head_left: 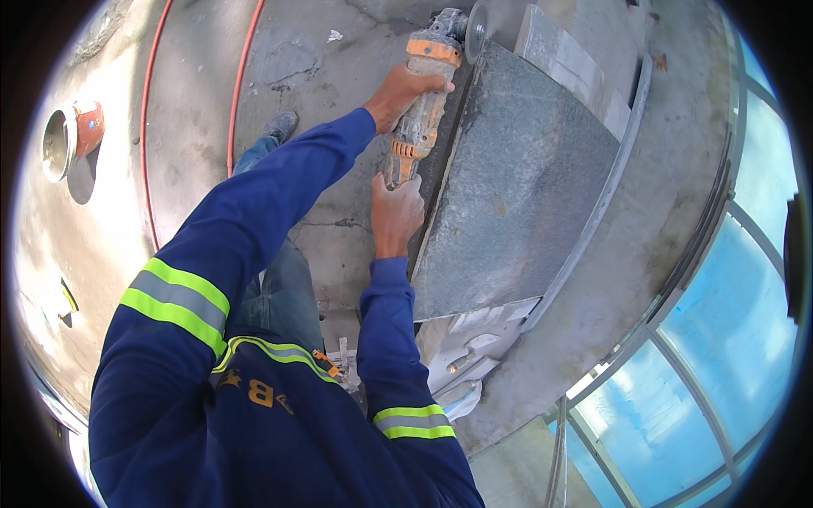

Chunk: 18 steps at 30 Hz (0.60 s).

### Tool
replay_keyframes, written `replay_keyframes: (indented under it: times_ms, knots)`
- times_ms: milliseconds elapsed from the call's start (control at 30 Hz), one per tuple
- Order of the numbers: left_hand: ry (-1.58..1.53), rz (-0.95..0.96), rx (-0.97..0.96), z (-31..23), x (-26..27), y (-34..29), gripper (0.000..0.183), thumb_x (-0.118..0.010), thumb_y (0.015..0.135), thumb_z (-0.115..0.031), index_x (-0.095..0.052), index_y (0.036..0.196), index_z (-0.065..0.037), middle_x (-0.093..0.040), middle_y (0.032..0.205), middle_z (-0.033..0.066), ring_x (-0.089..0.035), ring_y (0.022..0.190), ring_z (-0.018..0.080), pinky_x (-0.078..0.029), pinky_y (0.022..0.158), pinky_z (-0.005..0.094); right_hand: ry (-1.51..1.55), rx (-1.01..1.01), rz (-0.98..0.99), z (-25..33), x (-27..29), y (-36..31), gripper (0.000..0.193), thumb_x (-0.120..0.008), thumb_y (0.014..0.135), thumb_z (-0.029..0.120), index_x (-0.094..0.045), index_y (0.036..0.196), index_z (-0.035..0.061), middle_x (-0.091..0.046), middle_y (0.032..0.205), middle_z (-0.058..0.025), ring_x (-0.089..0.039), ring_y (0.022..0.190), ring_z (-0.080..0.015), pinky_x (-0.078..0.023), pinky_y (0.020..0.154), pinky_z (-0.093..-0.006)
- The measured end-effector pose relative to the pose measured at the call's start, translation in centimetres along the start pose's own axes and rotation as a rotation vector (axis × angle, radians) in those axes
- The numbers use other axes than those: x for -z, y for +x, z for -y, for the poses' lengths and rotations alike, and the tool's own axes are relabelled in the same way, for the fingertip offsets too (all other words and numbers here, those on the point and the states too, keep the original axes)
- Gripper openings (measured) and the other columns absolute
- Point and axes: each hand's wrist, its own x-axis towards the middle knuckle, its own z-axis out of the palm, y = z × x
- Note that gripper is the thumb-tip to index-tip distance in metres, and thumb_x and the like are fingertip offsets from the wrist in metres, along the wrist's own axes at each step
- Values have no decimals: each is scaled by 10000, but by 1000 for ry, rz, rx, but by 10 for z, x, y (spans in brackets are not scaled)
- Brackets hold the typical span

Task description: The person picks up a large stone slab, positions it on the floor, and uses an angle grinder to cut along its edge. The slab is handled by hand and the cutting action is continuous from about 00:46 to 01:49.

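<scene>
I hold a dusty orange and grey angle grinder (pixel 421 118) with both hands along the left edge of a dark grey stone slab (pixel 521 182). My left hand (pixel 405 95) is closed round the front of its body, just behind the orange collar. My right hand (pixel 397 213) is wrapped round the rear handle, nearer to me. The round disc (pixel 477 32) stands on edge at the slab's far left corner. Whether it touches the stone I cannot tell.
Two red hoses (pixel 238 89) run along the concrete floor on the left, near a reddish bucket (pixel 88 128) on its side. A pale block (pixel 569 68) lies at the slab's far end. A trowel (pixel 471 351) rests at its near end. Blue-covered framed panels (pixel 720 313) stand right.
</scene>
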Motion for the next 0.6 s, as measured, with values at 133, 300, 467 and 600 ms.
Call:
replay_keyframes:
  times_ms: [133, 300, 467, 600]
  knots:
    - [10, 15, 20, 1, 2, -5, 433, -833, 760, -249, -668, 1076, -3, -684, 879, 65, -663, 706, 142, -558, 635, 307, -13, 22, -36, -3, -3, -5, 433, -709, 868, 370, -563, 965, -26, -703, 792, -259, -705, 781, -456, -552, 722, -528]
    - [6, 6, -5, 3, 2, -9, 434, -834, 760, -252, -668, 1077, -7, -684, 890, 63, -666, 719, 142, -558, 651, 309, -12, 6, -19, -3, -2, -8, 433, -710, 868, 370, -563, 965, -25, -703, 791, -255, -704, 771, -454, -557, 717, -520]
    - [7, 6, 5, 3, 2, -6, 435, -837, 757, -251, -665, 1076, -11, -681, 881, 63, -667, 705, 147, -559, 642, 313, 8, 14, -19, -3, 0, -7, 427, -709, 869, 370, -560, 955, -21, -702, 787, -254, -703, 756, -452, -556, 714, -518]
    - [34, 21, 3, 3, 4, 1, 478, -833, 770, -279, -635, 1101, 3, -680, 883, 103, -703, 721, 189, -586, 647, 330, 13, 18, -17, -3, 0, -3, 428, -710, 868, 370, -562, 957, -23, -700, 787, -259, -702, 769, -456, -552, 719, -524]
